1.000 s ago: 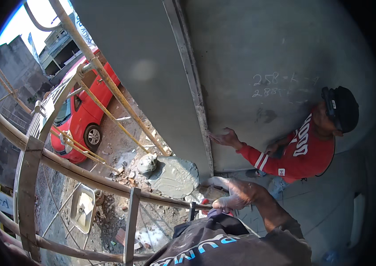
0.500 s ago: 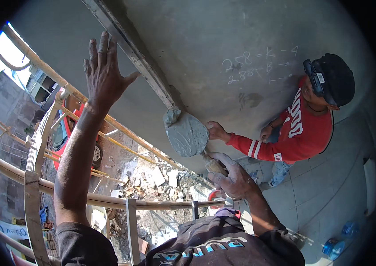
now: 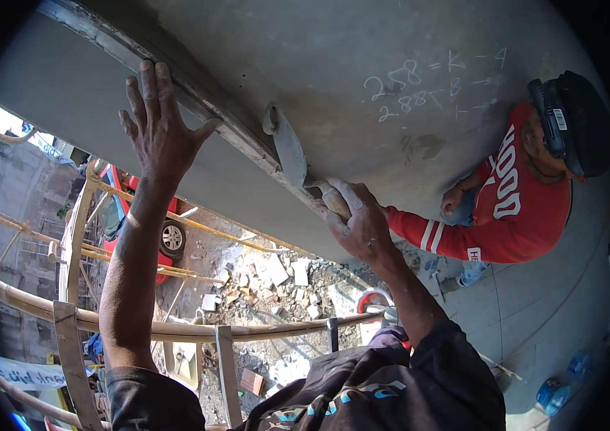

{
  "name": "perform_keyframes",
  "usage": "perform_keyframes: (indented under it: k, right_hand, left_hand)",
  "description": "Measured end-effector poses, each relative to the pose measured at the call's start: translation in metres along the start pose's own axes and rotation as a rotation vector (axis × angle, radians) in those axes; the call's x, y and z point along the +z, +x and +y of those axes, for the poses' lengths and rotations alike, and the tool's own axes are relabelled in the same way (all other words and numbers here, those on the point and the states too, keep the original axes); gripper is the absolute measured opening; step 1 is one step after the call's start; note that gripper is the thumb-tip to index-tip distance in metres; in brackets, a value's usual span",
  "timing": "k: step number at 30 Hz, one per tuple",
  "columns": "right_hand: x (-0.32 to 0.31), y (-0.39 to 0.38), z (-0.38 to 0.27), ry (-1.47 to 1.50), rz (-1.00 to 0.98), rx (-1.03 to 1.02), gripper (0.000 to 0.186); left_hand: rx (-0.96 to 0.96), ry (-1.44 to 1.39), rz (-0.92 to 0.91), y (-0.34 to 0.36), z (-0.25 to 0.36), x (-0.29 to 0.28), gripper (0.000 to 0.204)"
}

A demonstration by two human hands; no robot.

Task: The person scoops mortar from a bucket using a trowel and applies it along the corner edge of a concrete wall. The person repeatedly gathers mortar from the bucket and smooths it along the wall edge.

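My left hand [image 3: 161,126] lies with fingers spread against a long straight bar [image 3: 255,152] along the wall's edge; its fingertips and thumb reach the bar. In my right hand [image 3: 362,223] is the handle of a trowel [image 3: 291,152], fingers wrapped round it. The trowel's blade is tilted nearly edge-on to the grey wall [image 3: 305,65], just beside the bar. A lump of wet mortar [image 3: 270,121] sits at the blade's tip. Behind my right hand, a co-worker's arm [image 3: 427,233] in a red sleeve reaches toward the bar's lower end; that hand is mostly hidden.
The co-worker [image 3: 528,194], in a dark cap, stands close on the right. A curved pole railing [image 3: 190,332] runs in front of me, with rubble [image 3: 276,276] and a red vehicle [image 3: 168,241] far below. Blue plastic bottles [image 3: 553,395] lie on the tiled floor.
The trowel has gone from face-on, loaded with mortar, to tilted against the wall by the bar, with less mortar showing. The co-worker's hand has passed behind my right hand.
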State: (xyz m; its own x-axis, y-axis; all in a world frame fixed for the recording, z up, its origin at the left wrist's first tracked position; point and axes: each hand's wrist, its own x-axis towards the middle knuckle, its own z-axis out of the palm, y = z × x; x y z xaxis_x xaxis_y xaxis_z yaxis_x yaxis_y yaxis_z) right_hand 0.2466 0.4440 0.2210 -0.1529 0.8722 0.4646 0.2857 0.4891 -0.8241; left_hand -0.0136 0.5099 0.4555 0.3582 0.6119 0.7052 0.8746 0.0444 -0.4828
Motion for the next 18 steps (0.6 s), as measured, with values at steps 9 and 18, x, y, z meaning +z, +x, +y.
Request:
perform_keyframes:
  k: [9,18]
  right_hand:
    - [0.074,0.010,0.037,-0.225,0.142,-0.043,0.063]
    - [0.058,0.023,0.049,-0.236,0.057,-0.171,0.070]
  left_hand:
    - [0.050,-0.040,0.048,0.001,-0.004,0.003,0.134]
    - [0.105,-0.014,0.074,0.002,-0.005,0.003,0.130]
